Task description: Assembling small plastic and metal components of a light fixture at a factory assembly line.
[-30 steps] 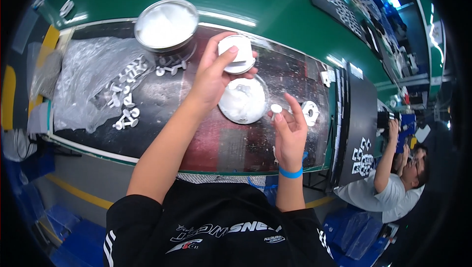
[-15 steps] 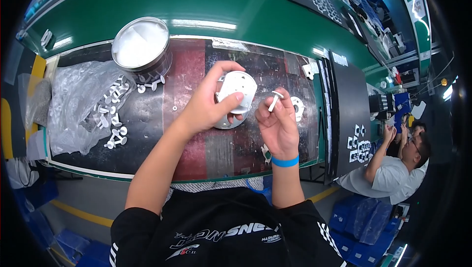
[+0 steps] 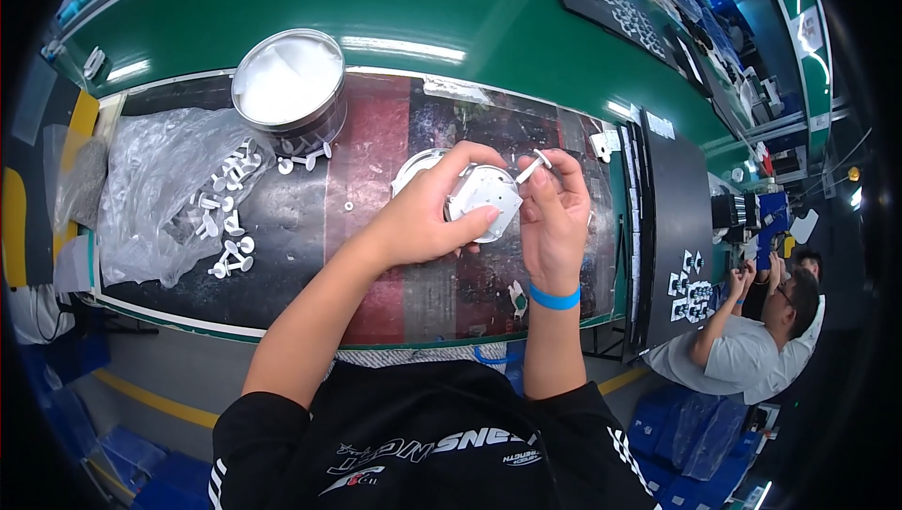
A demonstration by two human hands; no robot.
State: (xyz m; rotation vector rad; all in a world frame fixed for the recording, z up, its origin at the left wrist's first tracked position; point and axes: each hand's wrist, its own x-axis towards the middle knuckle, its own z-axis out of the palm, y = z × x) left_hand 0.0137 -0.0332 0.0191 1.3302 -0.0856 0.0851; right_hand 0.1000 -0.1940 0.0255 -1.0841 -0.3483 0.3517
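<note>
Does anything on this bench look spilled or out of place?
Mostly tidy. Small white pegs have spilled from the clear plastic bag onto the dark mat, a few strays reaching the round tin.

Tin at back left of bench; bag left, pegs on it; disc centre; tray right.
</note>
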